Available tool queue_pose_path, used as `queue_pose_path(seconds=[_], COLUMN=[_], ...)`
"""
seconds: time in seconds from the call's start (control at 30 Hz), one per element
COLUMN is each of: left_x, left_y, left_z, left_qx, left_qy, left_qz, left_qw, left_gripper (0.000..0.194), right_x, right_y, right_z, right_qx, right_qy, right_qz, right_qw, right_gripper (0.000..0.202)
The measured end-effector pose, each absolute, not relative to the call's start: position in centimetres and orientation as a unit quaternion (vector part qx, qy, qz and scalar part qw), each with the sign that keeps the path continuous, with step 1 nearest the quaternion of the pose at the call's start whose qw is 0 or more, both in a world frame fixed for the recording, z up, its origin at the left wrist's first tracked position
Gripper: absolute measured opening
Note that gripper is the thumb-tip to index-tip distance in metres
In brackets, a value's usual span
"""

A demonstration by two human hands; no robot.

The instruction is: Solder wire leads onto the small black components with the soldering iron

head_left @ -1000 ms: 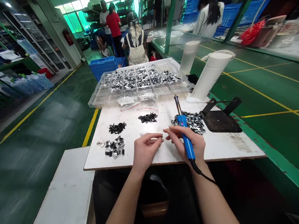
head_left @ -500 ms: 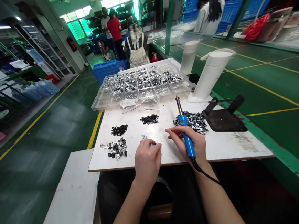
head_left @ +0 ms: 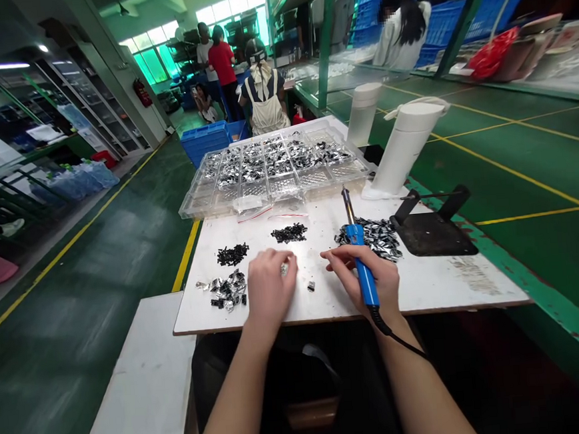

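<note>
My right hand (head_left: pixel 378 277) is closed around the blue handle of a soldering iron (head_left: pixel 363 264), its tip pointing up and away. My left hand (head_left: pixel 270 282) is closed over a small pile of tiny silvery parts (head_left: pixel 284 269); whatever its fingertips pinch is too small to make out. Between the hands a small black and silver piece (head_left: pixel 311 286) lies on the white board (head_left: pixel 327 307). Silvery foil pieces (head_left: pixel 229 290) and small black parts (head_left: pixel 232 254) lie at the left, more black parts (head_left: pixel 289 233) in the middle, and a foil-and-black heap (head_left: pixel 379 238) behind the iron.
A clear compartment tray (head_left: pixel 278 164) of shiny pieces spans the back of the board. White bottles (head_left: pixel 407 147) stand behind at the right, near a black iron stand (head_left: pixel 436 232). Plastic bags (head_left: pixel 271 206) lie before the tray. Several people are in the background.
My left hand has moved left and slightly away from me, uncovering the small piece on the board. My right hand and the iron have hardly moved.
</note>
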State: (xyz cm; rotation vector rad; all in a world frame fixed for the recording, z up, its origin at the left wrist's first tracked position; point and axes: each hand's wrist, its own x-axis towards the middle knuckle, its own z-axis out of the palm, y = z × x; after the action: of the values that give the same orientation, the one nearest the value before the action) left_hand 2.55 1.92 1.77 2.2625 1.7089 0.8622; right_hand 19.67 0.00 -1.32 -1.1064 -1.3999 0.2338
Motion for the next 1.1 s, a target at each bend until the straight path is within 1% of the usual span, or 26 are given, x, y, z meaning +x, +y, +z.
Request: queue_pose_path(seconds=[0.07,0.17,0.3,0.37,0.53,0.73,0.9,0.97,1.0,1.1], left_x=[2.2,2.1,2.3,2.3,2.2,2.3,2.1,2.0,2.0,2.1], left_y=[4.5,7.9,10.0,10.2,10.1,10.1,9.5,8.8,8.3,6.6], left_z=[2.6,3.1,2.5,2.2,1.9,1.9,2.6,3.0,3.2,3.6], left_qx=[0.745,0.731,0.713,0.706,0.699,0.696,0.699,0.704,0.701,0.634], left_qy=[0.612,0.656,0.677,0.684,0.688,0.68,0.663,0.635,0.609,0.495], left_qz=[0.259,0.174,0.163,0.165,0.177,0.21,0.253,0.29,0.322,0.405], left_qw=[0.066,0.07,0.077,0.078,0.083,0.094,0.091,0.129,0.184,0.434], left_gripper=[0.025,0.038,0.043,0.042,0.032,0.034,0.029,0.026,0.024,0.02], right_x=[19.7,19.8,19.9,19.9,19.9,19.8,19.8,19.8,19.8,19.7], right_y=[0.0,0.0,0.1,0.1,0.1,0.1,0.1,0.1,0.0,0.0], right_z=[-1.4,-1.5,-1.7,-1.8,-1.9,-1.7,-1.6,-1.6,-1.5,-1.3], right_qx=[-0.475,-0.47,-0.469,-0.469,-0.466,-0.458,-0.454,-0.455,-0.456,-0.449], right_qy=[-0.614,-0.621,-0.622,-0.624,-0.624,-0.628,-0.632,-0.631,-0.63,-0.635], right_qz=[0.1,0.094,0.09,0.088,0.088,0.081,0.082,0.078,0.076,0.068], right_qw=[0.622,0.62,0.62,0.62,0.621,0.623,0.623,0.624,0.624,0.624], right_gripper=[0.003,0.005,0.006,0.006,0.007,0.008,0.008,0.008,0.008,0.008])
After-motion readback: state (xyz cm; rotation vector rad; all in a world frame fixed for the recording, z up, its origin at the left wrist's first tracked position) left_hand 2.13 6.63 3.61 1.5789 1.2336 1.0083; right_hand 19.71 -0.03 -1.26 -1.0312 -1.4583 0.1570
